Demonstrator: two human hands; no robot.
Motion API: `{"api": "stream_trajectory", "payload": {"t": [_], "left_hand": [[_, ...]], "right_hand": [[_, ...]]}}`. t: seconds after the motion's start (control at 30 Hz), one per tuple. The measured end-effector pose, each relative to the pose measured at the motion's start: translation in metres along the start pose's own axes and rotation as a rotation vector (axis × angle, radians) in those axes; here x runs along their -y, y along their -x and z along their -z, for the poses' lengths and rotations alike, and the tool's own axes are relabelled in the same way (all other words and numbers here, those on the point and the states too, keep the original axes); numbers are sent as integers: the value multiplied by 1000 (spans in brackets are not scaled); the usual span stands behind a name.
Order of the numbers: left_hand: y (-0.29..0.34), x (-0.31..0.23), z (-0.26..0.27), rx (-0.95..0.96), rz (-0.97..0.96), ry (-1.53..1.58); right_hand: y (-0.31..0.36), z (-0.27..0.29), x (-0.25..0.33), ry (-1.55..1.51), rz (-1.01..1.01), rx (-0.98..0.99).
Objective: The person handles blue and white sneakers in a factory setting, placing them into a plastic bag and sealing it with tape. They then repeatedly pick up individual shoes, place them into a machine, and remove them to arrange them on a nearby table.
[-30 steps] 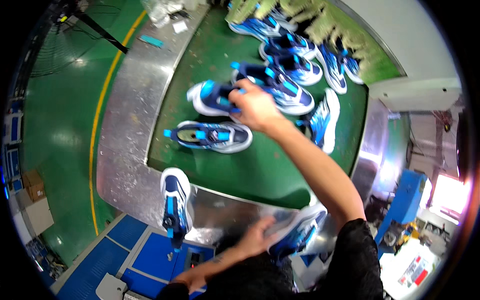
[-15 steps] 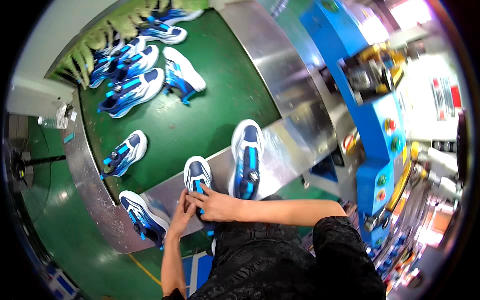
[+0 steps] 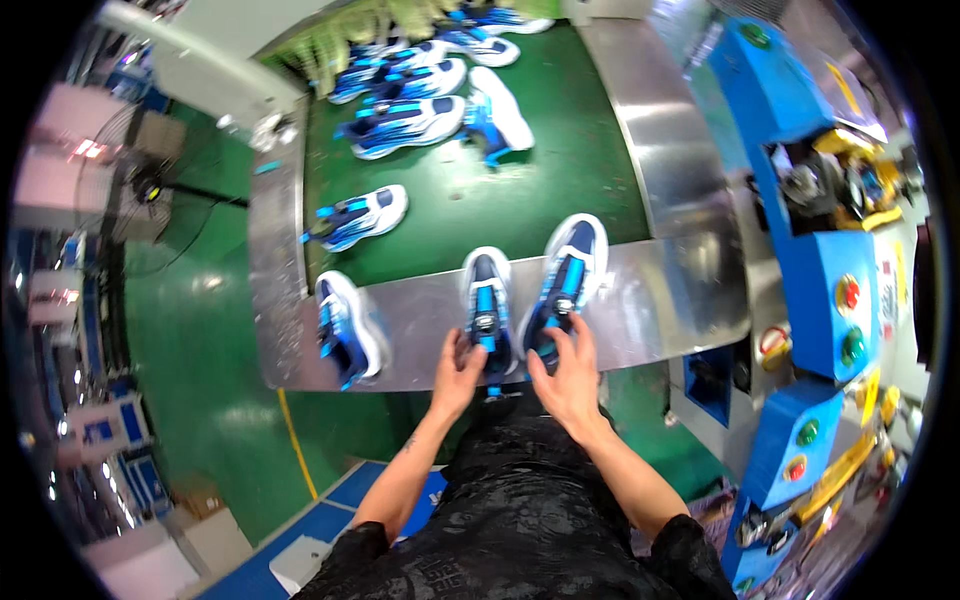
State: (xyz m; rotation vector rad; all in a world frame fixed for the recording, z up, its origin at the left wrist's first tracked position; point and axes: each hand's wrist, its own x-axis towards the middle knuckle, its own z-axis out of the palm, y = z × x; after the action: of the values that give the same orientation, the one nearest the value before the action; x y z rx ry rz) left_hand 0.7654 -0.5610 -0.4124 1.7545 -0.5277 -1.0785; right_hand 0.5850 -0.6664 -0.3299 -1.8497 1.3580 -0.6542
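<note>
Three navy, bright blue and white sneakers with dial fastenings stand on the metal ledge near me. My left hand [image 3: 460,378] is beside the heel of the middle sneaker [image 3: 485,285], fingers parted and thumb near its collar. Over the heel end of the right sneaker [image 3: 576,250] is my right hand [image 3: 570,375], thumb and fingers spread at its collar; whether it touches is hard to tell. The third sneaker [image 3: 350,322] tilts on the ledge to the left, apart from both hands.
Beyond the metal ledge [image 3: 660,290] is a green conveyor belt [image 3: 540,185], with a lone sneaker [image 3: 370,218] at left and several more by a fringed curtain [image 3: 330,45]. Blue control boxes [image 3: 835,300] with buttons stand at right. A fan [image 3: 150,188] is at left.
My hands have come apart: they were together on the middle sneaker, and the right has moved over to the right sneaker. The middle sneaker's dial now shows. The whole view has shifted and turned.
</note>
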Motion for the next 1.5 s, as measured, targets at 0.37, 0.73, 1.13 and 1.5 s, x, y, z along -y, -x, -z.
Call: {"api": "stream_trajectory", "payload": {"t": [0.37, 0.73, 1.13, 1.5], "left_hand": [[-32, 5, 240, -295, 255, 53], [-41, 29, 85, 97, -144, -589], [-43, -27, -1, 831, -688, -445], [238, -147, -158, 1788, -630, -79]], "right_hand": [[3, -67, -3, 400, 49, 195], [10, -55, 27, 293, 68, 211], [16, -111, -9, 378, -292, -257], [346, 87, 230, 195, -242, -1496]]}}
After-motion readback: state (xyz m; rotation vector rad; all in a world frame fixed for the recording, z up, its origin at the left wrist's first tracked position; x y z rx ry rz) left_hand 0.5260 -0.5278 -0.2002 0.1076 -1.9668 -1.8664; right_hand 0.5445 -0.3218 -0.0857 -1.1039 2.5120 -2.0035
